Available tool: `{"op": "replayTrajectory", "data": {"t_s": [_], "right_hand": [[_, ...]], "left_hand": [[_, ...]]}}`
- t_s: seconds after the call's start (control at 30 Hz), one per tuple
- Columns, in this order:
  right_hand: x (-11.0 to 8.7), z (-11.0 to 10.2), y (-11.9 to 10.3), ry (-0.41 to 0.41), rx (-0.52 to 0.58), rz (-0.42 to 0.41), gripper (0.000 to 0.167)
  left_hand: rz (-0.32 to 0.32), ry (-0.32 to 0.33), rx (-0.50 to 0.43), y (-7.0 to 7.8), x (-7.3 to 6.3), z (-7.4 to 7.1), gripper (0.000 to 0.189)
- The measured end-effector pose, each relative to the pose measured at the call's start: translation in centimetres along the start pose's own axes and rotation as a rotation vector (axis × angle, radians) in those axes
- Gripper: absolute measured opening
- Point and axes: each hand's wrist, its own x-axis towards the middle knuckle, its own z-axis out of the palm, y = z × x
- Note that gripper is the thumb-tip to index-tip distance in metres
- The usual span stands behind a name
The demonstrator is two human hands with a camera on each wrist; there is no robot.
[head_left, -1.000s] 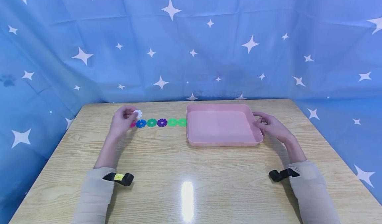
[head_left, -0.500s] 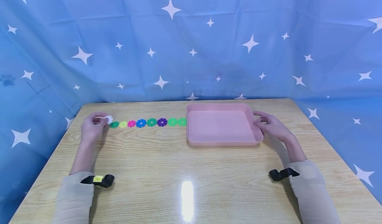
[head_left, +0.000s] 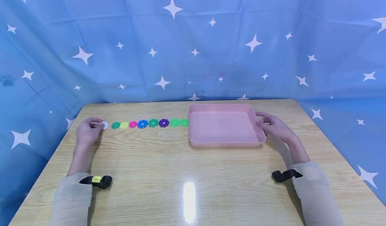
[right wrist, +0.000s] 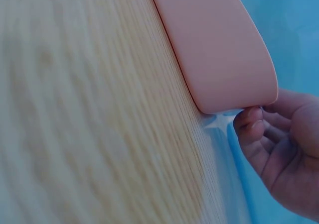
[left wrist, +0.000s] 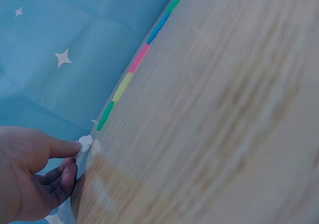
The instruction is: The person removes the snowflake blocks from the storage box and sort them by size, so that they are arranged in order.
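A white notched snowflake disc [head_left: 105, 125] is pinched between the thumb and fingers of my left hand [head_left: 85, 132], at the left end of a row of discs. In the left wrist view, the white disc [left wrist: 85, 145] is close over the table, a short gap from the dark green disc [left wrist: 105, 116]. My right hand [head_left: 276, 129] grips the right wall of a pink rectangular tray [head_left: 226, 144], thumb over the rim and fingers outside. Nothing lies inside the tray.
From left to right the row runs yellow disc [head_left: 124, 125], pink disc [head_left: 133, 124], blue disc [head_left: 142, 124], green, purple disc [head_left: 164, 123] and two light green ones, the last against the tray's left side. A starry blue curtain [head_left: 193, 45] hangs behind the wooden table [head_left: 150, 185].
My left hand has carried the white disc leftward, past the row's end, and lowered it to the table, uncovering the dark green, yellow and pink discs. The right hand and tray stay put.
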Motion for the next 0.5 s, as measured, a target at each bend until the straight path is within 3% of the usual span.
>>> {"op": "replayTrajectory", "data": {"t_s": [0.27,0.5], "right_hand": [[-0.05,-0.02,-0.07,0.001,-0.013,0.007,0.054],[0.01,-0.04,0.13,0.002,-0.006,0.009,0.055]], "left_hand": [[0.044,-0.016,0.046,-0.05,0.01,0.22,0.031],[0.042,-0.041,0.046,-0.08,-0.07,0.37,0.033]]}}
